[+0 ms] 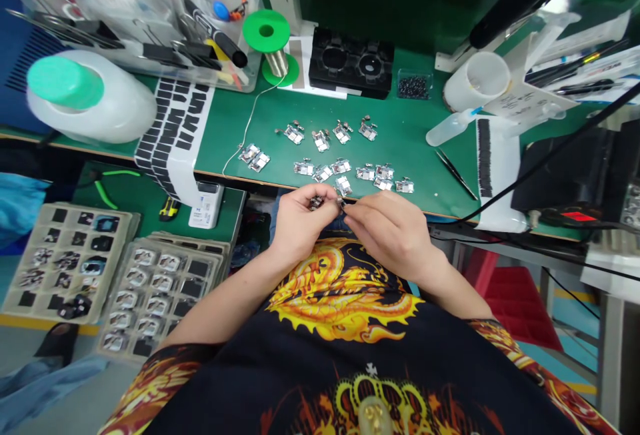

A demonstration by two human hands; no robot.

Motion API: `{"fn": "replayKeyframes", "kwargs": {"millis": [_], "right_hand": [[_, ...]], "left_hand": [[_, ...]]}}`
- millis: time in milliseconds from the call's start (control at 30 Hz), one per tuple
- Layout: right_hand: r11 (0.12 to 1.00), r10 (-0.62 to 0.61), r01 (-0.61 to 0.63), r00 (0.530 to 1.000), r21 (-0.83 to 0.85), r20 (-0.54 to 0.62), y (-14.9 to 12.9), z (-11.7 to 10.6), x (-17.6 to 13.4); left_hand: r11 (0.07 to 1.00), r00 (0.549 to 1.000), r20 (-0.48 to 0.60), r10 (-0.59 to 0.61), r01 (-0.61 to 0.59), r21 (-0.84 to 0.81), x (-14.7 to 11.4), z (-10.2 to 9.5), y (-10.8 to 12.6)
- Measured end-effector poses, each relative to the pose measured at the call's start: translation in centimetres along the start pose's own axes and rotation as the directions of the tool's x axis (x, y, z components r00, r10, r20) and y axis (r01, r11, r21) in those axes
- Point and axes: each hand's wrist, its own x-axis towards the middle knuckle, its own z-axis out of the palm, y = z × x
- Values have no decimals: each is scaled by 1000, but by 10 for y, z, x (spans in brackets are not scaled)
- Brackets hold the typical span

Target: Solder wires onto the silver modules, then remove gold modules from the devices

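Observation:
My left hand (306,220) and my right hand (387,225) meet at the front edge of the green bench top. Their fingertips pinch a tiny metal part (341,202) between them; most of it is covered by fingers. More small metal pieces (316,203) show in the curl of my left hand. Just beyond the fingers lies a small silvery module (343,185). Several similar modules (384,173) are spread in loose rows on the bench, and those in the back row (342,131) have little brownish parts attached.
A solder wire spool (276,65), a black fixture (351,61) and a box of black bits (415,85) stand behind. Tweezers (456,173) and a dispensing bottle (453,127) lie right. At left are a white bottle (90,98), black-strip sheets (173,135) and parts trays (143,298).

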Motion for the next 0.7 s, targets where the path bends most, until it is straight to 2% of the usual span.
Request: {"fn": "replayKeyframes", "kwargs": {"millis": [133,267,333,467,600,633,700], "right_hand": [[998,-39,37,998,-44,-41,-3,7,-2],[997,-39,35,997,-63,-66,-6,13,-4],[999,-20,15,995,-49,-93,-7,15,-4],[998,65,-68,987,-16,-147,-9,15,-2],[984,141,-155,977,-83,-157,-9,17,-2],[980,162,-178,974,-87,-158,-9,19,-2],[974,200,-214,966,-72,-165,-8,21,-3]], "left_hand": [[1000,998,-53,28,-29,-4,-1,1,-3],[992,989,-87,117,-112,56,-3,3,0],[971,974,-82,211,-199,135,-3,3,5],[866,898,-38,438,-411,285,-4,4,13],[888,927,1,376,-361,285,-3,4,14],[879,921,3,389,-372,297,-2,4,14],[820,879,1,477,-446,358,-1,4,12]]}}
